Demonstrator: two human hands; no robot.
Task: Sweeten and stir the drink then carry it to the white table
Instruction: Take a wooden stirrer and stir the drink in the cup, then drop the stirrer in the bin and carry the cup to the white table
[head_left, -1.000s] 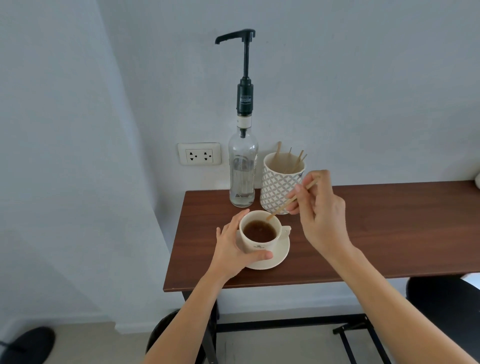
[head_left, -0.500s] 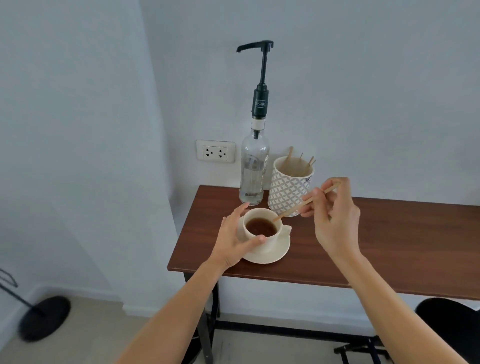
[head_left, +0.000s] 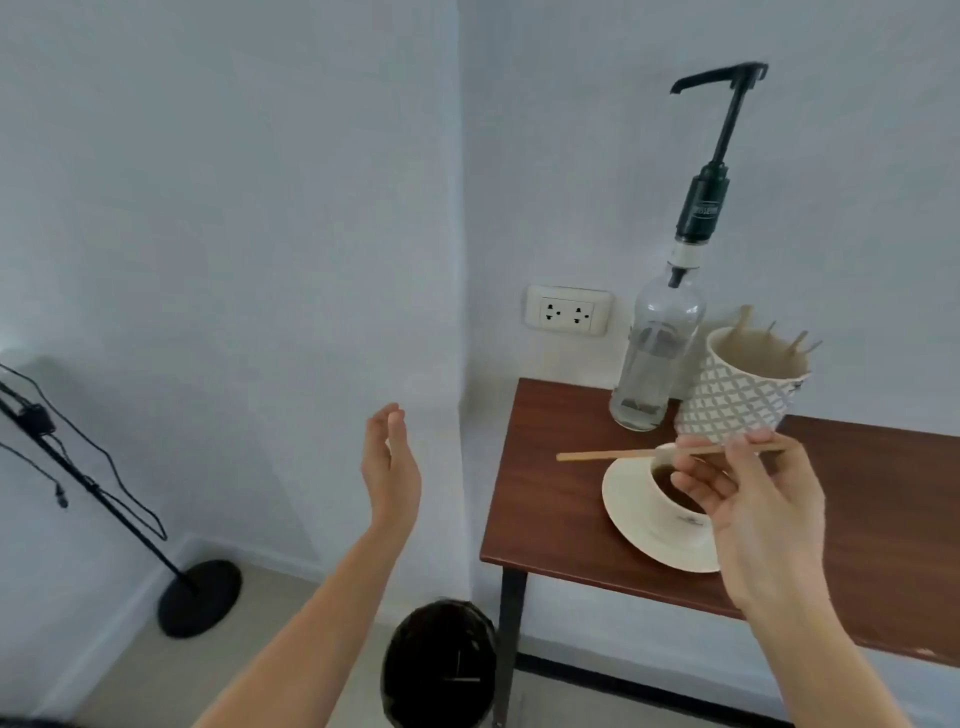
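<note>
Coffee cup (head_left: 675, 493) sits on its saucer (head_left: 631, 512) near the brown table (head_left: 566, 519) corner, directly under the right hand (head_left: 753, 499), which pinches a stirrer (head_left: 602, 455) lying level and pointing left, while the left hand (head_left: 389, 467) hangs open and empty well off to the left.

A wall socket (head_left: 567, 316), a black floor stand (head_left: 200, 597), and a round black stool (head_left: 439, 662).

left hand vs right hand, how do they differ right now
The left hand is open and empty, out past the table's left edge, away from the cup. The right hand pinches a wooden stir stick level above the cup and over the brown table. Both are bare, and neither touches the cup.
</note>
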